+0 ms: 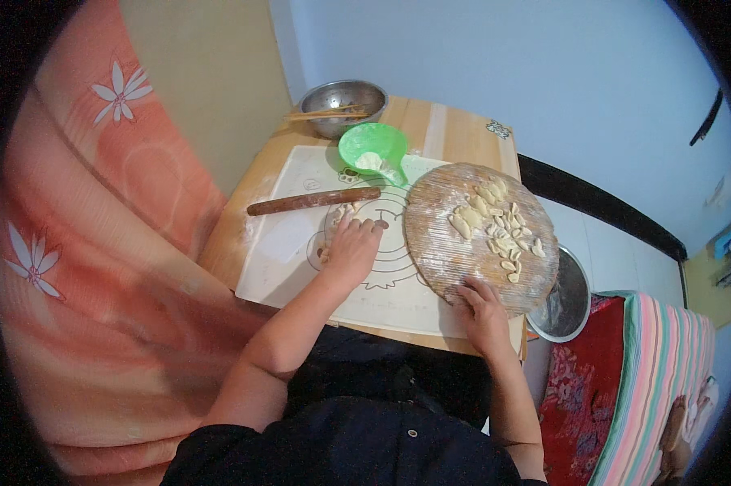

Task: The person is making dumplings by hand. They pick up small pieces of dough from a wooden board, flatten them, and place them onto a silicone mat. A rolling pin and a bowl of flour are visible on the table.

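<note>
The left hand [354, 248] is on the mat [373, 311], fingers beside small dough bits [344, 212]. Across the mat's far left lies a rolling pin [313, 201]. A round board [434, 235] with dough pieces [505, 243] overlaps the mat's right side; the right hand [482, 309] touches its near edge. At the mat's far edge stands a green bowl [367, 136]; beyond the mat, a metal bowl [333, 128] with chopsticks [321, 115].

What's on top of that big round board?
On the round board are many small, pale pieces that look like dough, plus some white powder. The right hand covers part of the near edge, so what's beneath it can't be seen.
</note>
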Available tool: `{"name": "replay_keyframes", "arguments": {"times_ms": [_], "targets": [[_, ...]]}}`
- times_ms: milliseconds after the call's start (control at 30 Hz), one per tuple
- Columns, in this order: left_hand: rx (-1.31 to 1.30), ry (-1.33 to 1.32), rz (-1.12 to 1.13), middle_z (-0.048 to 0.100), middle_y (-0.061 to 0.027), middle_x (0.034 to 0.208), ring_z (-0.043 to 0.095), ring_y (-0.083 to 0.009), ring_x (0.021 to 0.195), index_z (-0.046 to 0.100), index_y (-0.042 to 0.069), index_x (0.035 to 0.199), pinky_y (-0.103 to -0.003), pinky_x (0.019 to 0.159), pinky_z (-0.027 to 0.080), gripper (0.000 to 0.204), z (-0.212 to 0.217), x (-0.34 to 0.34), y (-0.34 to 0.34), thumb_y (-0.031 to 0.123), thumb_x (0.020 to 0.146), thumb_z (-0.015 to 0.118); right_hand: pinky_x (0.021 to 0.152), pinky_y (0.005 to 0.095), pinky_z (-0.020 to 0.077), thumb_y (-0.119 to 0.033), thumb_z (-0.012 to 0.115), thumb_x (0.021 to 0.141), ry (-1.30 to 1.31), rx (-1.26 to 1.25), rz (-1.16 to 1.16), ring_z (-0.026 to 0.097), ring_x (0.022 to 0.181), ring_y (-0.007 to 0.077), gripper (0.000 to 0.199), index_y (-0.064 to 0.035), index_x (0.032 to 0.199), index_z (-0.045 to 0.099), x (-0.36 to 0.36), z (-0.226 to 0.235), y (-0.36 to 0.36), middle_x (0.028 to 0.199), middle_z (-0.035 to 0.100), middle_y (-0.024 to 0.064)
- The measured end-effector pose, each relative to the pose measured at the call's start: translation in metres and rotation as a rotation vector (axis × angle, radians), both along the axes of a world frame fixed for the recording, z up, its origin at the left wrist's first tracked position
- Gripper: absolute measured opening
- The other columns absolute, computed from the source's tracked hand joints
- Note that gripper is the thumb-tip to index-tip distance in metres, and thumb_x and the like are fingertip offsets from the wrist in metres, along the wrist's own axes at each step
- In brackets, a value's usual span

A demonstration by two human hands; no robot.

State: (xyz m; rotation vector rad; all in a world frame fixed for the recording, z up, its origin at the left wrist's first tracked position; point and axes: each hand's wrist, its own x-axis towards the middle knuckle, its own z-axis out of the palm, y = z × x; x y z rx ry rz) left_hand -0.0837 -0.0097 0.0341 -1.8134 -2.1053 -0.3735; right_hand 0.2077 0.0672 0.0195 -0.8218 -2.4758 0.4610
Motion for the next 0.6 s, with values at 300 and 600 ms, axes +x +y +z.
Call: {"name": "replay_keyframes", "arguments": {"times_ms": [300, 600], "targets": [[0.010, -0.680, -0.308, 0.064, -0.0091, 0.106, 0.061, -0.0297, 0.099, 0.065, 0.007, 0.101, -0.044, 0.089, 0.045, 0.015, -0.003, 0.075, 0.030, 0.014, 0.087, 0.064, 0.093, 0.0429, 0.0494, -0.011, 0.070, 0.082, 0.192, -0.056, -0.063, 0.061, 0.107, 0.0359, 0.027, -0.0062, 0.109, 0.070, 0.005, -0.006, 0.005, 0.116, 0.066, 0.0125], [0.125, -0.647, -0.236, 0.063, -0.0103, 0.114, 0.058, -0.0323, 0.109, 0.065, 0.007, 0.114, -0.044, 0.095, 0.044, 0.025, -0.028, 0.070, 0.028, 0.013, 0.090, 0.060, 0.080, 0.0374, 0.0525, -0.013, 0.074, 0.082, 0.198, -0.165, -0.104, 0.066, 0.093, 0.0311, 0.027, -0.0055, 0.107, 0.072, -0.032, 0.007, 0.022, 0.104, 0.068, 0.0135]]}}
